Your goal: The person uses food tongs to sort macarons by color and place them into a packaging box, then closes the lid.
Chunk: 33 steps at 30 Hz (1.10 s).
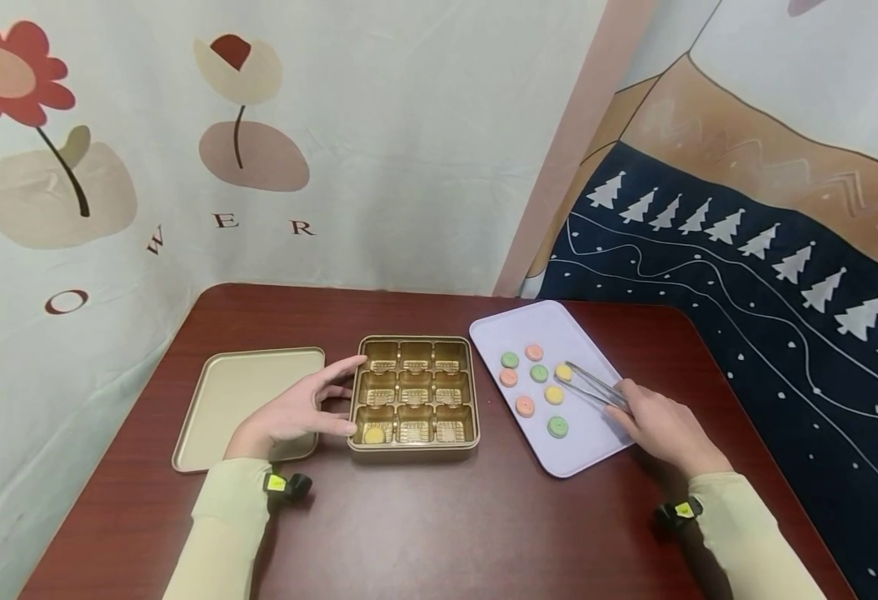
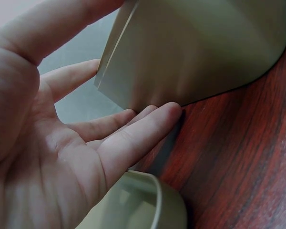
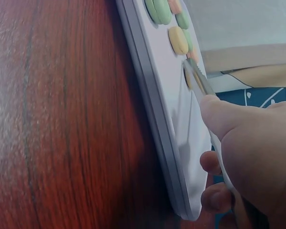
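My left hand [image 1: 300,410] steadies the gold box [image 1: 415,447] from its left side. Its thumb and forefinger touch the rim, and in the left wrist view the fairly straight lower fingers [image 2: 133,136] rest along the outer wall. One yellow macaron [image 1: 374,435] sits in the box's near-left compartment. Over the lavender tray [image 1: 576,456], my right hand [image 1: 667,425] holds metal tongs [image 1: 596,385]. Their tips stand on either side of a yellow macaron [image 1: 563,372], which is mostly hidden in the right wrist view. Another yellow macaron [image 1: 554,395] lies just nearer.
Green macarons [image 1: 557,427] and pink macarons [image 1: 525,406] lie spread on the lavender tray. A beige lid-like tray [image 1: 247,387] lies left of the box, partly under my left hand and forearm. The dark red table [image 1: 439,525] meets printed curtains [image 1: 409,167] behind.
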{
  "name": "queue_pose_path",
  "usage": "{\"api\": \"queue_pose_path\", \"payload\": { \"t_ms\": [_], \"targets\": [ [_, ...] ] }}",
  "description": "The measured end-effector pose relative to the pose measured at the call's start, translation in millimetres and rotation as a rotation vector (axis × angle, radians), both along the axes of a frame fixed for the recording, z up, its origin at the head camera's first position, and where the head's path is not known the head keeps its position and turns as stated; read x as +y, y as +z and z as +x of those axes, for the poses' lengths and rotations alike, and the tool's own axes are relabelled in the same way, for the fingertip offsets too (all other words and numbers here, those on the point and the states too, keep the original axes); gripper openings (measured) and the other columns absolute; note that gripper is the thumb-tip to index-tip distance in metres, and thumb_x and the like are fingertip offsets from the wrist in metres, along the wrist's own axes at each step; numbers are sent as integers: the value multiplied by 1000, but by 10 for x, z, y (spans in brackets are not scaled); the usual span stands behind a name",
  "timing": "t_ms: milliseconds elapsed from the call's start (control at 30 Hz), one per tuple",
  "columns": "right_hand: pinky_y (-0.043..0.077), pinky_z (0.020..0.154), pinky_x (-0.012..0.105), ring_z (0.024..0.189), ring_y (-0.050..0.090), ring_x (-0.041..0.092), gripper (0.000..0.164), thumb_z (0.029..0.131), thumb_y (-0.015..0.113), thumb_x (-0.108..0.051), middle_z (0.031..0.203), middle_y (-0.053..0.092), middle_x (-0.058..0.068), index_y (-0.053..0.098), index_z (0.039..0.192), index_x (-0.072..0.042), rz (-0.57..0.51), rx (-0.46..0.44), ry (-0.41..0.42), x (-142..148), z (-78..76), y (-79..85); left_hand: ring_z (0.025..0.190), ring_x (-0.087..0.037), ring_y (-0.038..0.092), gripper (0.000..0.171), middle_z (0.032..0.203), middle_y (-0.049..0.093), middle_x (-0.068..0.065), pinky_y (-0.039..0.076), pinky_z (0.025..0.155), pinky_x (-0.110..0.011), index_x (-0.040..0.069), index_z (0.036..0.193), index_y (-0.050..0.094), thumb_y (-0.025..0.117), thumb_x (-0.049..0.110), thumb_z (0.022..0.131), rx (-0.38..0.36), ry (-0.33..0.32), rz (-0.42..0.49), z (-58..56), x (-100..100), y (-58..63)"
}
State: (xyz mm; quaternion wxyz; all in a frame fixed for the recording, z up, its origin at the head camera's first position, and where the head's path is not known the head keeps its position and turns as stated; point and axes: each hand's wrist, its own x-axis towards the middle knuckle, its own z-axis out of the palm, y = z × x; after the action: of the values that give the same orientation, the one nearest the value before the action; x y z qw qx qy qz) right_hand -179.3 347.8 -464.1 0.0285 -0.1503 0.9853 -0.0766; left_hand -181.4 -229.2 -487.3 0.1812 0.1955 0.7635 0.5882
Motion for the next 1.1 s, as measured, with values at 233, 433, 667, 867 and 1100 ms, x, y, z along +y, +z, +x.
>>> {"api": "queue_pose_path", "payload": {
  "t_ms": [233,433,667,867,1100],
  "targets": [
    [59,75,45,86,61,20,43,100,72,-37,113,72,13,59,130,-9,-10,-13,-15,-42,-4,-9,134,-44,51,107,164,36,-18,48,105,-51,17,168,27,90,10,82,-13,10,-3,8,12,15],
    [56,73,40,87,61,19,39,99,74,-35,112,72,10,60,128,-12,-51,-21,-24,-35,5,-33,134,-44,51,107,165,35,-18,49,105,-49,17,168,26,90,10,82,-9,7,-6,1,7,6],
    [53,69,36,84,60,17,36,99,74,-35,108,71,7,61,124,-14,-70,-22,-28,-31,11,-41,133,-43,51,107,165,34,-19,49,105,-48,14,168,25,90,10,82,0,1,-8,-2,-3,4],
    [53,70,36,85,60,18,36,99,75,-35,107,70,6,60,124,-13,-80,-24,-35,-23,23,-45,135,-44,50,107,164,36,-19,48,106,-50,16,168,26,90,9,82,-13,6,-7,11,10,0],
    [55,72,37,85,60,19,38,100,73,-35,106,70,7,59,127,-13,-91,-4,-44,-19,39,-3,134,-44,51,107,163,37,-20,48,106,-48,17,168,26,90,11,82,-11,6,-10,10,3,0]
  ]
}}
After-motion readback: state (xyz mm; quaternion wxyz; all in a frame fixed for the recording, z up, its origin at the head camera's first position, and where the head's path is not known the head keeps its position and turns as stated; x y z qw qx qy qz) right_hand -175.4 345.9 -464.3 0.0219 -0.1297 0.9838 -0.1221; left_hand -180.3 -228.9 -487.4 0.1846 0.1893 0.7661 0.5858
